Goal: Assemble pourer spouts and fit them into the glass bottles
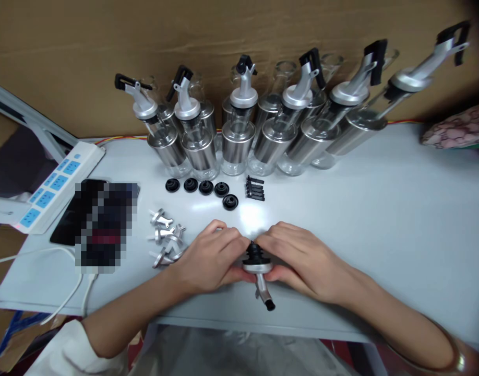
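Near the front of the table, my left hand point(214, 257) and my right hand point(302, 258) both grip one pourer spout point(257, 267). It has a ribbed black stopper at its far end, a silver collar, and a silver neck with a black tip pointing toward me. Fingers and thumbs of both hands are closed around the stopper and collar. Left of my left hand lie several loose silver spouts point(167, 235). Beyond the hands are several round black stoppers point(206, 187) and a small stack of black levers point(255, 189).
Along the cardboard wall stands a row of glass and steel bottles point(238, 143) with pourers fitted, and open-necked bottles behind them. A power strip point(59, 183), a phone point(77, 211) and a partly blurred device point(110, 224) with white cables lie left. A patterned bundle point(458, 127) sits far right.
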Tool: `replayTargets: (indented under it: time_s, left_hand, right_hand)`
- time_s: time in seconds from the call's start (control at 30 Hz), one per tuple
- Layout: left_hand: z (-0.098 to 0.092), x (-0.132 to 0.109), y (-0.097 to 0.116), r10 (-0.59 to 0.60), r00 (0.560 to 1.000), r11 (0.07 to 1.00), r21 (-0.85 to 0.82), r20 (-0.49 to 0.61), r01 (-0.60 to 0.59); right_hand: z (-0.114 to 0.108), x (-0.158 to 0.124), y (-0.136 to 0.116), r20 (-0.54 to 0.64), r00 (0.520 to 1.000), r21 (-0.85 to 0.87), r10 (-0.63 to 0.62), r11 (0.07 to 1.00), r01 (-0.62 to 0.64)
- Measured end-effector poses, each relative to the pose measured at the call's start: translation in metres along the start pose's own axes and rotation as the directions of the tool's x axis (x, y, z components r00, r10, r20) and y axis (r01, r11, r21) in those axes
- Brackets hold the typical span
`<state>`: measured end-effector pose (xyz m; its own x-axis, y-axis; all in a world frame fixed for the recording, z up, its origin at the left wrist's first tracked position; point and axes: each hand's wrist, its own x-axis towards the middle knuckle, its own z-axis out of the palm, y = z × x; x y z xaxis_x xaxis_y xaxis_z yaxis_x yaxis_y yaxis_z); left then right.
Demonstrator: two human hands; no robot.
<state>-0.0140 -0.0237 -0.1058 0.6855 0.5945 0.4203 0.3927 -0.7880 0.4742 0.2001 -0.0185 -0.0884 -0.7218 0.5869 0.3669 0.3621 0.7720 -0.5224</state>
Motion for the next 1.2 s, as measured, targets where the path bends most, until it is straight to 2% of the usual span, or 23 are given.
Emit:
replayTargets:
  time_s: [0.2,0.37,0.5,0.8,1.03,1.2]
  left_hand:
    - [-0.0017,0.0015,0.0002,0.057,0.998,0.998,0.014,-0.031,-0.057]
    - [-0.0017,0.0008,0.0001,0.047,0.998,0.999,-0.006,-0.028,-0.048]
    - [-0.0021,-0.0003,-0.0004,0.042,0.999,0.999,-0.017,-0.01,-0.042]
    - [-0.0012,0.003,0.0007,0.088,0.992,0.996,-0.022,-0.093,-0.091]
    - [-0.0027,0.0044,0.0051,0.016,0.978,0.999,-0.029,-0.21,-0.022]
    - [-0.0042,0.0044,0.005,-0.002,0.987,0.991,-0.136,-0.161,-0.02]
  right_hand:
    - [-0.0024,0.0029,-0.0046,-0.064,0.996,-0.034,-0.059,0.998,0.057]
    - [-0.0016,0.0034,-0.0065,-0.096,0.994,-0.03,-0.057,0.998,0.054]
    - [-0.0002,0.0026,-0.0074,-0.099,0.993,-0.017,-0.058,0.998,0.057]
    - [-0.0003,0.0005,-0.0096,-0.076,0.996,0.058,-0.051,0.997,0.056]
    - [0.002,0.0016,-0.0055,-0.145,0.989,0.046,-0.03,0.998,0.037]
    - [0.0003,0.001,-0.0028,-0.113,0.993,-0.033,-0.044,0.999,0.04]
